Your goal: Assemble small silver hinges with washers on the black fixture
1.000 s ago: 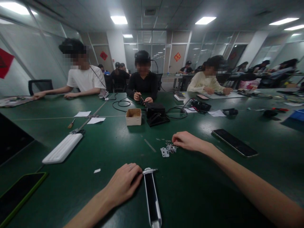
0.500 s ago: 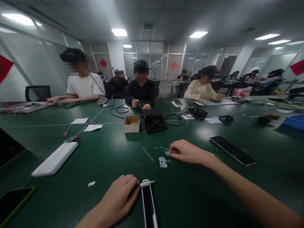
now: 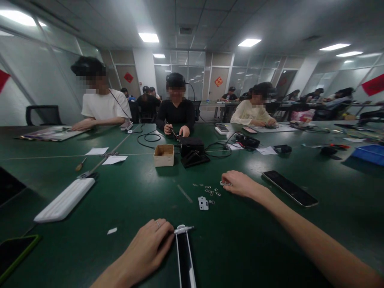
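My left hand [image 3: 150, 246] has its fingers curled against the near-left end of a long narrow white-edged rail [image 3: 186, 260], with a thin metal rod across its end. The rail lies pointing toward me, and its near part runs out of view. Farther out to the right, my right hand [image 3: 240, 184] pinches a small metal plate [image 3: 223, 183], partly hidden by the fingers. Between the hands, a flat silver plate with holes [image 3: 203, 203] rests on the green table. Several small metal rings or nuts [image 3: 211, 192] are scattered just beyond it.
A black phone [image 3: 289, 188] lies right of my right hand. Ahead stand an open cardboard box [image 3: 163, 156] and a black stand [image 3: 193, 152]. A white power strip [image 3: 66, 200] and a green-edged phone [image 3: 15, 258] are at left. Several people sit across the green table [image 3: 135, 192].
My right hand has moved slightly away and to the right with the small metal plate, uncovering more of the small rings. My left hand stays at the rail's end. The view has shifted slightly.
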`<state>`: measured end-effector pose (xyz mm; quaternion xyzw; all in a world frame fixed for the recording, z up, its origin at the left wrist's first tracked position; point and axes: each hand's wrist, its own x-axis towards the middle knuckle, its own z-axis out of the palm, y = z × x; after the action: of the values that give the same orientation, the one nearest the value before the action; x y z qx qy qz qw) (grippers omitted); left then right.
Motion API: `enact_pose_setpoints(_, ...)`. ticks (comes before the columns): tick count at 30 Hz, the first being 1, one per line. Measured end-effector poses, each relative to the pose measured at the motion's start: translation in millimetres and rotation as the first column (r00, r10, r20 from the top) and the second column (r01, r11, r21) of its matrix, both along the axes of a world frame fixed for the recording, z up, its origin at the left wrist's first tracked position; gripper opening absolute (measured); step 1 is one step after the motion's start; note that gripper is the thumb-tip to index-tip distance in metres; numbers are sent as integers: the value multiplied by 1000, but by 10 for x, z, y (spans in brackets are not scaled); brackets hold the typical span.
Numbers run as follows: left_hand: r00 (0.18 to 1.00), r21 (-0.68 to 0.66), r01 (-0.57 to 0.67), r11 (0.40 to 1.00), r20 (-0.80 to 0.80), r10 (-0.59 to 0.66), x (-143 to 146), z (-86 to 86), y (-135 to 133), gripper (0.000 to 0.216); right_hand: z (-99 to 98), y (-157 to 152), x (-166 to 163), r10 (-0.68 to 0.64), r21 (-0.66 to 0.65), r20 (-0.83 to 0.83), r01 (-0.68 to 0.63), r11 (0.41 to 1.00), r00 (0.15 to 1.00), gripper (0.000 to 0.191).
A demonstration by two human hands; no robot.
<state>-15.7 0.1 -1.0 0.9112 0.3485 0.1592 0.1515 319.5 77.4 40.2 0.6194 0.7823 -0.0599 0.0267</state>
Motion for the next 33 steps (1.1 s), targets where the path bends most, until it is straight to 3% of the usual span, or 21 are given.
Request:
enact_pose_setpoints(6, 1000, -7, -5, 1000, -28, 5, -1, -7, -2, 18, -48, -90, -236, 196, -8, -107, -198, 980, 975, 22)
enact_pose_setpoints(9, 999, 4, -9, 1000, -35, 10, 6, -6, 6, 17, -126, -95, -312, 236, 3, -99, -237, 972, 967, 21)
enact_pose_setpoints(15, 998, 15, -10, 1000, -66, 11, 8, 28, -20, 15, -217, -61, -318, 237, 14, -61, -236, 972, 970, 20)
enact_pose_setpoints(22, 994, 21, -34, 999, -100, 36, 24, 91, -47, 12, -327, 8, -216, 219, -41, -179, -230, 972, 959, 20)
enact_pose_setpoints(33, 994, 29, -30, 999, -106, 33, 16, 72, -48, 10, -303, 7, -110, 140, -76, -146, -152, 985, 979, 19)
